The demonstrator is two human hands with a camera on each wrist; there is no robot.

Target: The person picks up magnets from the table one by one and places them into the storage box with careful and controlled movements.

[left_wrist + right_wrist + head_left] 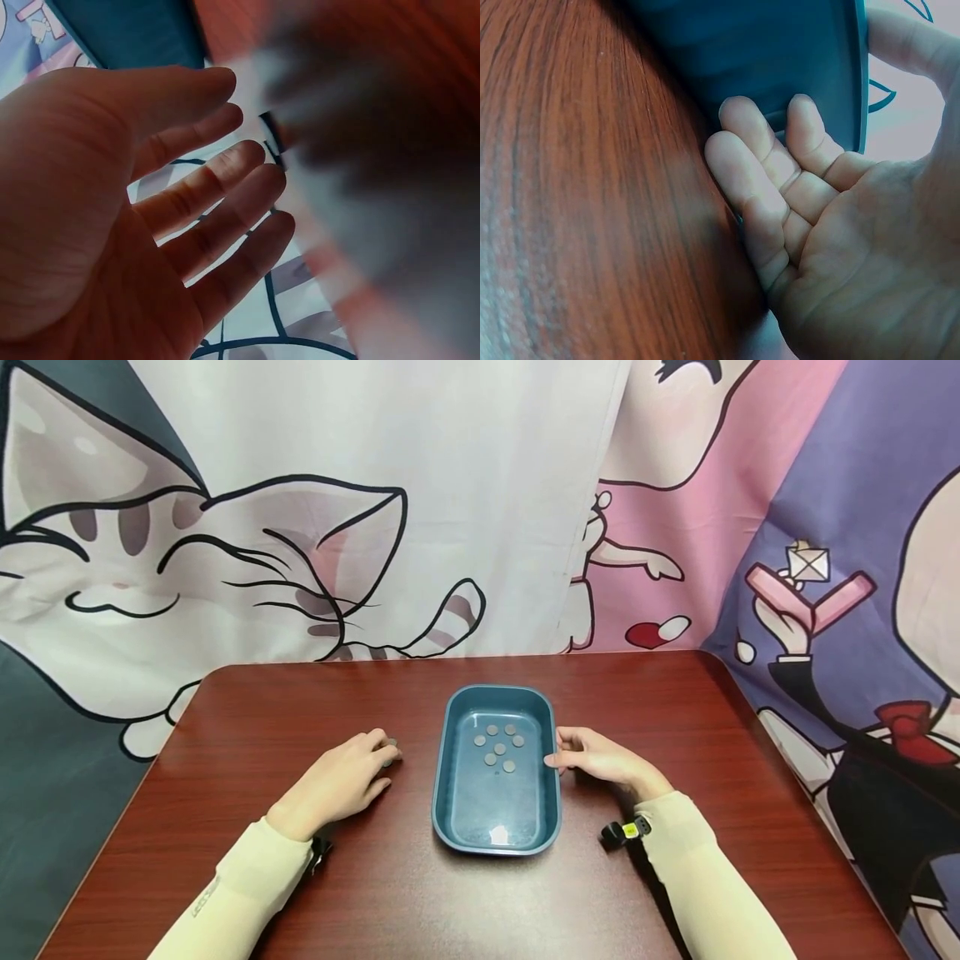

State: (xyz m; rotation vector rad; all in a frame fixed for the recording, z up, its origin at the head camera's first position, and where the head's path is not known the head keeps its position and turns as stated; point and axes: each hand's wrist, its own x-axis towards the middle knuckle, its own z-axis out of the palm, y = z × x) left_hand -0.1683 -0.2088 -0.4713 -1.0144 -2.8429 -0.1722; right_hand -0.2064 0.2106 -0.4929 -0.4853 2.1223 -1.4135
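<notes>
In the head view a blue rectangular tray [497,835] lies on the table with several small round coins [499,749] inside, mostly toward its far half. My right hand [600,756] grips the tray's right side. Its thumb is over the rim, and its curled fingers [739,161] rest against the outer wall [757,52] in the right wrist view. Left of the tray, my left hand [341,781] hovers low over the table, palm down. Small greyish discs [387,762] show by its fingertips, partly hidden. The left wrist view shows thumb and fingers apart, with nothing visible between them.
Under everything is a reddish-brown wooden table [360,893] with rounded far corners. A printed cartoon curtain [480,485] hangs right behind its far edge. A small black device with a yellow-green label [626,831] is at the right wrist.
</notes>
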